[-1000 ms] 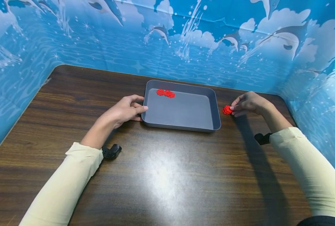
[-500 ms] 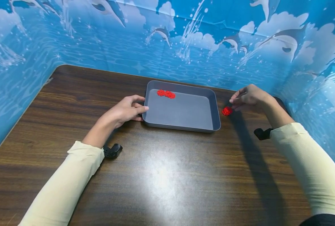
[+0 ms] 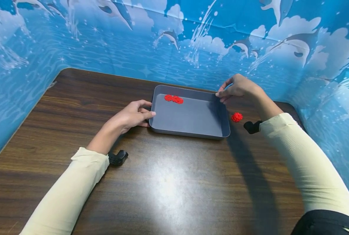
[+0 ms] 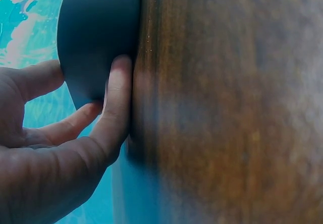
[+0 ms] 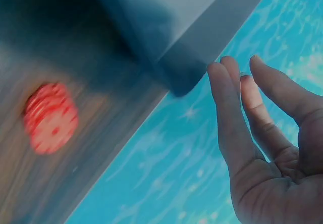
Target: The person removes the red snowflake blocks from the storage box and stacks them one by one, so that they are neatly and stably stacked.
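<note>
A grey baking pan (image 3: 189,120) lies on the table, with several notched red discs (image 3: 174,99) in a short row at its far left. My left hand (image 3: 133,114) holds the pan's left wall, the thumb over the rim; in the left wrist view the fingertips press its outer side (image 4: 96,37). My right hand (image 3: 236,86) hovers at the far right corner of the pan. The right wrist view shows thumb and fingertips apart, with no disc visible between them. Outside the pan's right wall stands a small stack of similar red discs (image 5: 53,118), below the right hand in the head view.
The brown wood table (image 3: 151,182) meets a blue dolphin-print curtain (image 3: 127,49) at its far and side edges. Black wrist cameras (image 3: 118,158) sit at both sleeve cuffs. The right arm's shadow falls across the table's right side.
My right hand has lifted from the red disc stack and moved left to the pan's far right corner. The stack stays in place. The left hand remains on the pan.
</note>
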Action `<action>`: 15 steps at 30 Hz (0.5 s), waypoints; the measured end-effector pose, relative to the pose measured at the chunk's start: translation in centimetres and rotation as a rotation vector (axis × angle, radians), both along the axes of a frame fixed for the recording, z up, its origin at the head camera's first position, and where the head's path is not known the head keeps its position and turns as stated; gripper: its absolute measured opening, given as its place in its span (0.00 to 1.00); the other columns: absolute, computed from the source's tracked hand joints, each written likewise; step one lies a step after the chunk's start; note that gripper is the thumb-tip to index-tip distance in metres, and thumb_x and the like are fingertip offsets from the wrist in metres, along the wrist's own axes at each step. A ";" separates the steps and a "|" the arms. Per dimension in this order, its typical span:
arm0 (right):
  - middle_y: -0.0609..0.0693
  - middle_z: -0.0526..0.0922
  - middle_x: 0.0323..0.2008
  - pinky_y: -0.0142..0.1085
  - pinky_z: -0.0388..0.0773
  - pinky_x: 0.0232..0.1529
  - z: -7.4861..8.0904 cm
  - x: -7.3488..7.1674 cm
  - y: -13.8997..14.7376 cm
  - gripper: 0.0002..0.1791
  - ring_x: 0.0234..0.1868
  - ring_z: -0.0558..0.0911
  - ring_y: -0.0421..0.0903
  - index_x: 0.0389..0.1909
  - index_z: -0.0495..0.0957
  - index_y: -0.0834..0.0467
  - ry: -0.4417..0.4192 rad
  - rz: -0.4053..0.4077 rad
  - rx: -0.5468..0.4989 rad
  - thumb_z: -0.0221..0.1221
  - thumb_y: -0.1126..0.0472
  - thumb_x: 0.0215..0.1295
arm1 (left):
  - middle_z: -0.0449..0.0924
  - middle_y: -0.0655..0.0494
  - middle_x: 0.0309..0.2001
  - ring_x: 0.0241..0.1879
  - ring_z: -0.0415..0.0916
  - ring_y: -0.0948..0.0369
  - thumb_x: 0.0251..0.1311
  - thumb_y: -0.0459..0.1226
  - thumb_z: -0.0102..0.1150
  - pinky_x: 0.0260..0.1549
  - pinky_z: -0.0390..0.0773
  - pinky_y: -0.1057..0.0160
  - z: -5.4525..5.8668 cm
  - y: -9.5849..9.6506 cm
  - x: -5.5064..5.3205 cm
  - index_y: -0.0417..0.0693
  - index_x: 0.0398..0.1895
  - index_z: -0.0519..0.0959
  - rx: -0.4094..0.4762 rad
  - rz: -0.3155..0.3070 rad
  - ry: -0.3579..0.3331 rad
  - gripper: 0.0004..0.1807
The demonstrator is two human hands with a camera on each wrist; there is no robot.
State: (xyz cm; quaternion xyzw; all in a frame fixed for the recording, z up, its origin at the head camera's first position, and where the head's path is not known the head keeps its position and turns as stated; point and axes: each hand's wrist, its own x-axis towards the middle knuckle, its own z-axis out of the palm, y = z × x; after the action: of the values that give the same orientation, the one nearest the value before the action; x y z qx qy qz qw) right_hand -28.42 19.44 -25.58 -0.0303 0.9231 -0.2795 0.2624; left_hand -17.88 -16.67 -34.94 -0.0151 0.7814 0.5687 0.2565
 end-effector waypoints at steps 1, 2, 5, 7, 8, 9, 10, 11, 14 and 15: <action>0.52 0.93 0.31 0.42 0.93 0.47 0.0 -0.1 -0.6 0.16 0.35 0.93 0.44 0.54 0.82 0.67 -0.004 0.003 -0.021 0.65 0.58 0.78 | 0.73 0.34 0.68 0.66 0.80 0.42 0.83 0.38 0.54 0.65 0.86 0.49 0.0 0.0 0.0 0.44 0.87 0.54 -0.001 0.000 0.001 0.36; 0.52 0.92 0.31 0.41 0.93 0.46 -0.1 -0.1 -1.2 0.15 0.34 0.93 0.44 0.54 0.82 0.68 -0.010 0.003 -0.041 0.65 0.60 0.78 | 0.73 0.34 0.68 0.66 0.80 0.42 0.83 0.38 0.54 0.65 0.86 0.49 -0.1 0.0 0.0 0.44 0.86 0.54 -0.001 0.001 0.000 0.36; 0.53 0.92 0.31 0.41 0.94 0.46 -0.3 -0.2 -3.1 0.14 0.34 0.92 0.44 0.54 0.82 0.68 -0.018 -0.013 -0.077 0.65 0.62 0.77 | 0.73 0.34 0.68 0.66 0.80 0.43 0.83 0.38 0.55 0.65 0.86 0.49 -0.1 0.0 0.0 0.44 0.87 0.54 0.001 0.001 0.000 0.36; 0.54 0.92 0.32 0.41 0.94 0.46 -0.7 -0.3 -4.3 0.14 0.34 0.92 0.44 0.54 0.83 0.68 -0.023 -0.027 -0.088 0.66 0.62 0.77 | 0.73 0.35 0.68 0.66 0.80 0.43 0.83 0.38 0.55 0.66 0.85 0.49 -0.1 0.0 -0.1 0.44 0.87 0.54 0.002 0.003 -0.002 0.36; 0.54 0.92 0.32 0.41 0.94 0.46 -0.9 -0.3 -4.9 0.14 0.34 0.92 0.44 0.54 0.84 0.68 -0.026 -0.033 -0.090 0.66 0.62 0.76 | 0.73 0.35 0.68 0.66 0.80 0.43 0.83 0.38 0.55 0.66 0.85 0.49 -0.2 0.0 -0.1 0.44 0.87 0.54 0.003 0.004 -0.002 0.36; 0.54 0.92 0.32 0.41 0.93 0.47 -1.1 -0.4 -5.5 0.14 0.34 0.93 0.44 0.54 0.84 0.67 -0.031 -0.036 -0.090 0.66 0.62 0.76 | 0.73 0.35 0.68 0.66 0.80 0.43 0.83 0.39 0.55 0.66 0.85 0.49 -0.2 0.0 -0.1 0.45 0.87 0.54 0.003 0.004 -0.001 0.36; 0.54 0.92 0.32 0.42 0.93 0.48 -1.4 -0.5 -6.0 0.13 0.34 0.93 0.44 0.54 0.84 0.67 -0.035 -0.036 -0.088 0.67 0.63 0.76 | 0.73 0.35 0.68 0.66 0.80 0.43 0.83 0.39 0.55 0.66 0.85 0.49 -0.2 0.0 -0.1 0.45 0.87 0.55 0.003 0.005 -0.002 0.36; 0.54 0.92 0.32 0.43 0.93 0.50 -1.6 -0.6 -6.6 0.13 0.34 0.93 0.44 0.54 0.85 0.67 -0.038 -0.031 -0.084 0.67 0.63 0.76 | 0.74 0.35 0.68 0.66 0.80 0.43 0.83 0.39 0.55 0.65 0.86 0.49 -0.2 0.0 -0.1 0.45 0.87 0.55 0.003 0.007 -0.001 0.36; 0.55 0.93 0.33 0.47 0.91 0.55 -2.6 -0.8 -8.3 0.13 0.36 0.94 0.46 0.54 0.85 0.68 -0.045 -0.013 -0.092 0.66 0.63 0.76 | 0.74 0.35 0.68 0.65 0.80 0.43 0.83 0.39 0.55 0.65 0.86 0.49 -0.3 -0.1 -0.1 0.45 0.86 0.55 -0.002 0.012 0.000 0.36; 0.56 0.93 0.35 0.48 0.91 0.56 -2.9 -0.8 -8.8 0.13 0.37 0.94 0.47 0.54 0.86 0.68 -0.047 -0.010 -0.101 0.66 0.63 0.76 | 0.74 0.35 0.67 0.65 0.80 0.43 0.83 0.39 0.55 0.65 0.86 0.49 -0.3 -0.1 -0.1 0.45 0.86 0.55 -0.002 0.013 0.000 0.36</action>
State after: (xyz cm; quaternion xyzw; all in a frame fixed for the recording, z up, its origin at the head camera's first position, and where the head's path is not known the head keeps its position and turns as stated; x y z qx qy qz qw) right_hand -29.22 10.60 -28.48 -0.0324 0.9016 -0.3275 0.2808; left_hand -18.02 -16.78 -35.22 -0.0205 0.7819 0.5695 0.2529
